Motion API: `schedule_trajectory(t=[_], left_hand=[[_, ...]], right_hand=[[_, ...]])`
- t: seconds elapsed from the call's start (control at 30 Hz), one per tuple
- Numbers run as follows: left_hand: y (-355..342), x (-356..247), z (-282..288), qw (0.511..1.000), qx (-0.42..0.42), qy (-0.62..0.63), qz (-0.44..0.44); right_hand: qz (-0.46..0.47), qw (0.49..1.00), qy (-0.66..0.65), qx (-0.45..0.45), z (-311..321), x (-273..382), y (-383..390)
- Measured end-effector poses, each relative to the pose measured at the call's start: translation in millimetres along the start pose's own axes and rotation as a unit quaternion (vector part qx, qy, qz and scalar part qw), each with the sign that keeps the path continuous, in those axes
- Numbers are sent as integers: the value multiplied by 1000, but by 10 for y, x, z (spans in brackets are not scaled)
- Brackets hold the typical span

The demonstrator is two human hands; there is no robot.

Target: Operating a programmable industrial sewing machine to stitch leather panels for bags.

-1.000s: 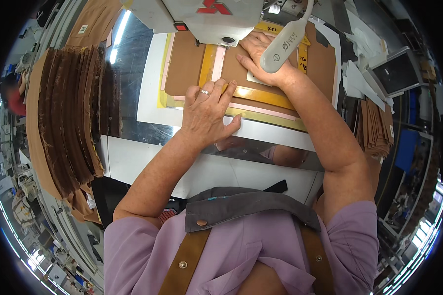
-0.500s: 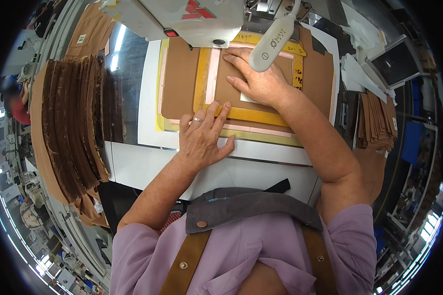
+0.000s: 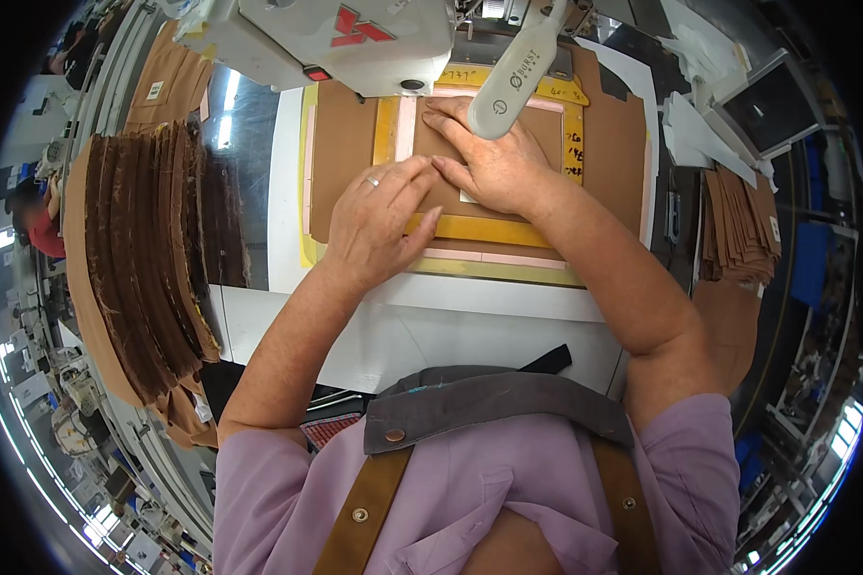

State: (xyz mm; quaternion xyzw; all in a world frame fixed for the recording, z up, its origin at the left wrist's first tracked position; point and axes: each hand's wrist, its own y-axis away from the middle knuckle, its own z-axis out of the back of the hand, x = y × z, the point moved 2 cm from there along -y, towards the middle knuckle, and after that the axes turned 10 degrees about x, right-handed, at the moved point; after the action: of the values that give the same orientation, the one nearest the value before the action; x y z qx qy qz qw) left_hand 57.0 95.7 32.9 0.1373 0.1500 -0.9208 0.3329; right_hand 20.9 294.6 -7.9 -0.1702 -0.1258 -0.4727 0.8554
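Note:
A yellow template frame with pink strips and handwriting lies over brown fabric on a pale yellow backing sheet. My right hand rests open on the fabric inside the frame, fingers spread and partly hidden by a white machine handle. A small white piece shows under that hand. My left hand lies open across the frame's lower left part, fingertips beside my right thumb. The white machine head overhangs the frame's top left.
A thick stack of brown fabric pieces stands at left, with more folded pieces at right. A small monitor sits at upper right. The white table edge is before me. Another person is at the far left.
My left hand has moved up and inward toward my right thumb. My right hand, the machine head and the frame appear slightly farther left, as the view has shifted.

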Motion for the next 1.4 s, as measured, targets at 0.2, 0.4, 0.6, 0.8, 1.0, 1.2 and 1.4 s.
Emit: schedule_trajectory(t=[0.2, 0.4, 0.6, 0.8, 1.0, 1.2, 1.4], left_hand=[[-297, 353, -67, 996, -26, -74, 33], [-406, 458, -127, 992, 23, -125, 17], [-409, 448, -131, 988, 35, -146, 20], [-431, 435, -95, 989, 35, -143, 17], [-450, 380, -87, 987, 54, -152, 20], [-514, 231, -69, 981, 80, -174, 38], [-512, 198, -181, 997, 42, -54, 48]], right_hand=[[14, 1000, -1, -7, 4, 18, -34], [18, 999, -28, -6, -5, 0, -21], [37, 998, -20, -37, 100, 15, 44], [-72, 994, 52, -56, 297, 0, 500], [-152, 976, 149, -36, 281, -41, 660], [-164, 972, 166, -22, 235, -65, 674], [-123, 980, 153, -16, 256, 102, 458]])
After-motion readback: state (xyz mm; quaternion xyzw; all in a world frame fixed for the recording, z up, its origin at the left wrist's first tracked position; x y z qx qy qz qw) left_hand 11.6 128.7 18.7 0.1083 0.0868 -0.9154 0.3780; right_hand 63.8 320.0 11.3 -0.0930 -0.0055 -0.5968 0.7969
